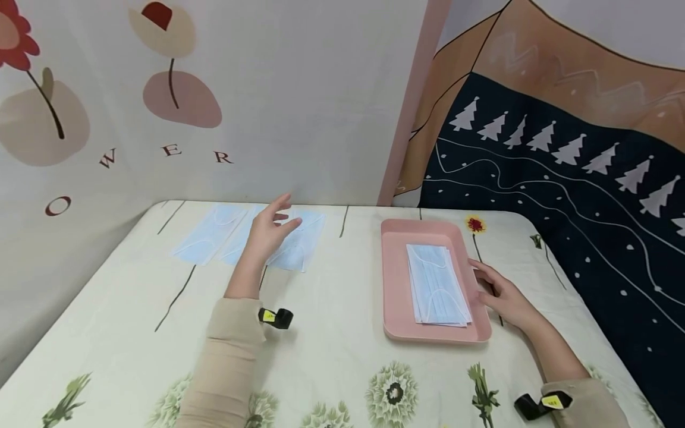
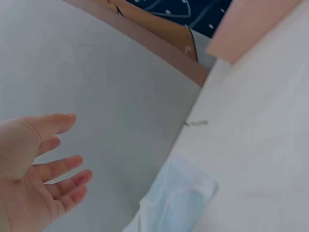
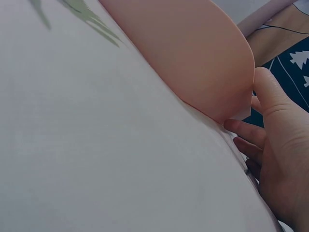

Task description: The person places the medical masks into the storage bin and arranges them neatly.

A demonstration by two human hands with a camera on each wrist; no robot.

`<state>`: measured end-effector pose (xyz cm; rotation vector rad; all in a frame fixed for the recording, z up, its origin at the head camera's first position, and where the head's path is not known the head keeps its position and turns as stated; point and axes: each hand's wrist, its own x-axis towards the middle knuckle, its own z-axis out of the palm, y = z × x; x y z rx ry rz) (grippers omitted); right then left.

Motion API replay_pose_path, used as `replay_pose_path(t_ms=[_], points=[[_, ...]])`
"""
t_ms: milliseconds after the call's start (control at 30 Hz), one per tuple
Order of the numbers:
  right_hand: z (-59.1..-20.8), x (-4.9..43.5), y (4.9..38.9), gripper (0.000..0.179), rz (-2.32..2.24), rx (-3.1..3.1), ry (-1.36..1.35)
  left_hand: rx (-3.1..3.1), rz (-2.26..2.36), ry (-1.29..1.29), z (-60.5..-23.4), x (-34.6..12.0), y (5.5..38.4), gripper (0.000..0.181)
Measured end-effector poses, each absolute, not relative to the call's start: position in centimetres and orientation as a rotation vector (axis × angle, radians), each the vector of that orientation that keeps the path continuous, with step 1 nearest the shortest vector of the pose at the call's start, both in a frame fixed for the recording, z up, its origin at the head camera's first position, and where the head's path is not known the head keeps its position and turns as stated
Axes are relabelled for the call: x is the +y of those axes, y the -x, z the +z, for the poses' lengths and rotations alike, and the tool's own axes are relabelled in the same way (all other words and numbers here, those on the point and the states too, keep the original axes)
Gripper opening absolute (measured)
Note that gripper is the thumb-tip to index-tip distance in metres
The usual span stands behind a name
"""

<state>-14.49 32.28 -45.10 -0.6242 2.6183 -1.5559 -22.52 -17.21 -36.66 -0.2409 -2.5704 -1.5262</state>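
Note:
My left hand [image 1: 270,230] is raised over a row of pale blue face masks at the back left of the table, its fingers spread and holding nothing. One mask [image 1: 209,233] lies at the row's left end and another [image 1: 301,246] at its right; the hand and wrist partly cover the one between them. In the left wrist view, the hand [image 2: 38,169] is apart from the nearest mask [image 2: 181,200]. A pink tray [image 1: 396,285] holds a small stack of masks [image 1: 437,285]. My right hand [image 1: 500,295] touches the tray's right side with loosely bent fingers.
The table wears a white cloth [image 1: 332,333] printed with flowers and stems. Behind it hangs a pale curtain [image 1: 310,107] with flower prints. At the right is a dark fabric [image 1: 588,226] with white trees.

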Motion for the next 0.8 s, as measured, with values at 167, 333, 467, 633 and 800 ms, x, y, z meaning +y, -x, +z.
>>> replay_pose_path(t_ms=[167, 333, 467, 633, 800], points=[[-45.2, 32.3, 14.5, 0.064, -1.537, 2.635, 0.616, -2.682, -1.448, 0.238, -37.9, -18.4, 23.2, 0.066], [-45.2, 32.3, 14.4, 0.064, -1.531, 2.641, 0.624, -2.805, -1.378, 0.231, -38.9, -19.1, 23.9, 0.069], [-45.1, 32.2, 14.4, 0.064, -1.539, 2.633, 0.618, -2.894, -1.351, 0.22, -39.5, -19.5, 24.3, 0.072], [-45.0, 32.2, 14.4, 0.064, -1.531, 2.633, 0.594, -2.97, -1.289, 0.253, -40.3, -20.0, 24.8, 0.074], [-45.0, 32.2, 14.5, 0.065, -1.52, 2.641, 0.584, -3.022, -1.222, 0.246, -40.9, -20.1, 25.0, 0.074]])
